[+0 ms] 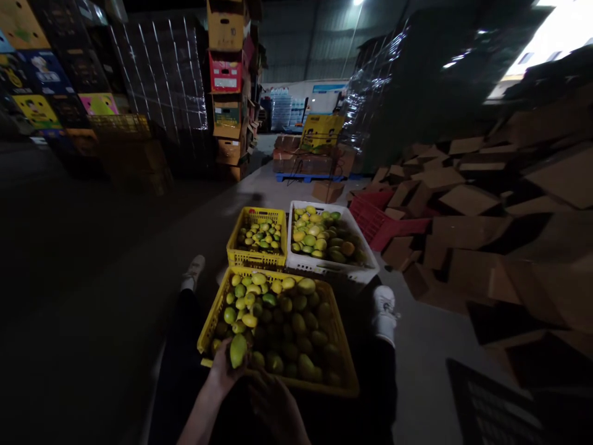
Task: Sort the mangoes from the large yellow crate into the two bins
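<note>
My left hand [226,366] is closed around a greenish-yellow lemon [238,351], just above the near left rim of a large yellow crate [345,346]. Beside it, my right hand [273,398] is in deep shadow at the near rim; its fingers look stretched out, with nothing visible in them. Many lemons [299,322], yellow to green, fill the large crate, brighter on the left and shaded on the right. Behind it stand a smaller yellow crate [231,253] of small fruit and a white crate [315,267] of yellow and green fruit.
My legs and white shoes [384,306] flank the crates. A red crate [384,222] and heaped cardboard boxes [477,222] lie to the right. Farther back are stacked cartons [227,74], a blue pallet [303,178] with boxes, and wrapped stacks [162,93].
</note>
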The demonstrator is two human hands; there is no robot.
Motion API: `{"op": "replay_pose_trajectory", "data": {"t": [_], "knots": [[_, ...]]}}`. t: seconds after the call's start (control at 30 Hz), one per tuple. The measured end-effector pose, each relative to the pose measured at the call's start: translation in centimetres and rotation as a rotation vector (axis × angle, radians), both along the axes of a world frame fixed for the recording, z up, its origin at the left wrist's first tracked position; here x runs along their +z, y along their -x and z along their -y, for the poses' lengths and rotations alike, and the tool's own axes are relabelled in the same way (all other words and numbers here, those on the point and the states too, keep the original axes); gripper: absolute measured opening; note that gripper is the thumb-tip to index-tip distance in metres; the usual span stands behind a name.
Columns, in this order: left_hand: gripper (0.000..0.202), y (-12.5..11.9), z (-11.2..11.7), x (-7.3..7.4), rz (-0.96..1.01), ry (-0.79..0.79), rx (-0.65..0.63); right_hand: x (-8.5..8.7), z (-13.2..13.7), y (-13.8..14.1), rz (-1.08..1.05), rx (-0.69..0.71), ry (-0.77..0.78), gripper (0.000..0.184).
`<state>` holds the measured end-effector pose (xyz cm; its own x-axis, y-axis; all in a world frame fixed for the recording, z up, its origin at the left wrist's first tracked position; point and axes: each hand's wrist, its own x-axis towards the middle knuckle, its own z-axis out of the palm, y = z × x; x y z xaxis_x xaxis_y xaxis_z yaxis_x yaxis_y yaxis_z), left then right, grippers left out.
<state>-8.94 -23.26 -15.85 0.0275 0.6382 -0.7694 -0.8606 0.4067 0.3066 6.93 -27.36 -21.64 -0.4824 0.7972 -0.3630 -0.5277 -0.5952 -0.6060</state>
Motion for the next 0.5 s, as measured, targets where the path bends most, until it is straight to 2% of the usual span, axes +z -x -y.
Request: {"op": "replay_pose_trajectory", "data": {"t": [0.07,0.13,0.23,0.3,0.4,0.47,0.5], "knots": [[0.014,0.0,-0.1,0.1,0.001,0.001,0.003,-0.9,1.4,-0.1,-0.108,0.005,0.129,0.031],[0.014,-0.2,-0.3,0.3,0.005,0.013,-0.018,-1.3,1.8,-0.3,-0.165,-0.014,0.191,0.031],[0.015,-1.2,-0.1,0.0,0.036,0.058,-0.156,-1.5,1.5,-1.0,-0.095,-0.091,0.128,0.030],[0.019,-2.1,0.6,-0.9,0.056,0.102,-0.293,-1.6,1.3,-1.9,-0.001,-0.146,0.051,0.028],[0.019,-3.7,1.9,-2.2,0.045,0.169,-0.462,-1.7,1.6,-3.8,0.100,-0.157,-0.011,0.021],[0.019,-4.8,2.0,-1.9,0.011,0.175,-0.570,-1.6,2.4,-5.2,0.126,-0.118,-0.008,0.027],[0.018,-5.4,1.6,-1.1,-0.011,0.131,-0.603,-1.5,2.9,-5.8,0.138,-0.101,-0.006,0.029]]}}
